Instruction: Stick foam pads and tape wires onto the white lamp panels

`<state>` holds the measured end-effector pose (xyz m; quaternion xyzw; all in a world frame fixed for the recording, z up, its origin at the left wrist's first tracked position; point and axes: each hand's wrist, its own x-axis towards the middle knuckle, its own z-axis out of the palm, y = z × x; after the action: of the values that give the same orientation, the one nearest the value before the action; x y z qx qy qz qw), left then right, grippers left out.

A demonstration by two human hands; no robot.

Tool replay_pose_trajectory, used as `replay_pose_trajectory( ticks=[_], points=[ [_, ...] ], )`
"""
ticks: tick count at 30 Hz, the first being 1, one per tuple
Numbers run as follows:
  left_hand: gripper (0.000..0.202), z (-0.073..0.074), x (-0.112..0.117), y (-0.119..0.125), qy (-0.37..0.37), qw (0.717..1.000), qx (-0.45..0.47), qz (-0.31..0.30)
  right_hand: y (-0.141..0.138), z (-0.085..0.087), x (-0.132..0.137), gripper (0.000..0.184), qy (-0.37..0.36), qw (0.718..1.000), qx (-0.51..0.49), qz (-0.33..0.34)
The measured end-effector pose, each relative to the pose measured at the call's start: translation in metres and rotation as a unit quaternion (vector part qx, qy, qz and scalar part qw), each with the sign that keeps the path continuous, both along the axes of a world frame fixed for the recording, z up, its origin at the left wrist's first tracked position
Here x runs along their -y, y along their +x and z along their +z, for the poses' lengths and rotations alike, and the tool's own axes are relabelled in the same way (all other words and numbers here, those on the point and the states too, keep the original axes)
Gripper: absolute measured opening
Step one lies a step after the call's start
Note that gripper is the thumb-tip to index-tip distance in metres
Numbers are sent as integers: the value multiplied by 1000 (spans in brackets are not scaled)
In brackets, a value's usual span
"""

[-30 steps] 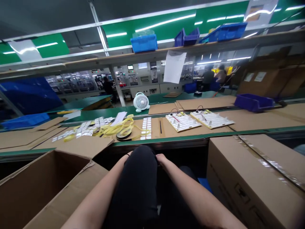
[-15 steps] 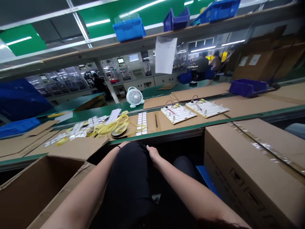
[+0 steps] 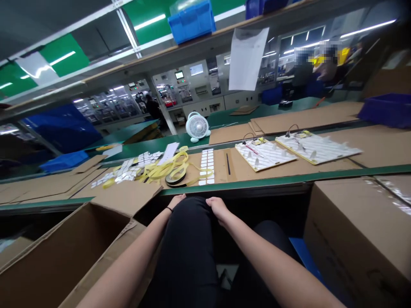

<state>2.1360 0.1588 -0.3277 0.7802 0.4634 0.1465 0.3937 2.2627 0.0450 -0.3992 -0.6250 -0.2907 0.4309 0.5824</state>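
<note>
My left hand (image 3: pixel 176 202) and my right hand (image 3: pixel 218 208) rest on the knee of my black trousers (image 3: pixel 189 239), just below the bench's green front edge. Neither hand holds anything. A dark band circles my left wrist. Beyond the edge, out of reach of both hands, lie tangled yellow tape (image 3: pixel 163 169), a black tape roll (image 3: pixel 176 179), and strips of white labels (image 3: pixel 207 164). Further right sit two white boards with wires (image 3: pixel 265 155) (image 3: pixel 317 147) on the cardboard-covered bench (image 3: pixel 379 149).
An open cardboard box (image 3: pixel 80 252) stands at my lower left, and a large taped carton (image 3: pixel 356 244) at my right. Behind the bench are a white fan (image 3: pixel 197 127) and a purple bin (image 3: pixel 385 110). A blue bin (image 3: pixel 192 21) sits on the overhead shelf.
The head view has swung and tilted, so the bench and boxes shift in the frame. Both hands stay on the knee, shifting only slightly.
</note>
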Motion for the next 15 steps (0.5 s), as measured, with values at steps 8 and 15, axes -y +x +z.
replay_pose_trajectory(
  ticks=[8, 15],
  points=[
    [36, 64, 100, -110, 14, 989, -30, -146, -48, 55, 98, 28, 200, 928, 210, 233],
    [26, 74, 57, -103, 9, 999, -6, -37, -15, 45, 72, 20, 224, 953, 137, 154]
  ],
)
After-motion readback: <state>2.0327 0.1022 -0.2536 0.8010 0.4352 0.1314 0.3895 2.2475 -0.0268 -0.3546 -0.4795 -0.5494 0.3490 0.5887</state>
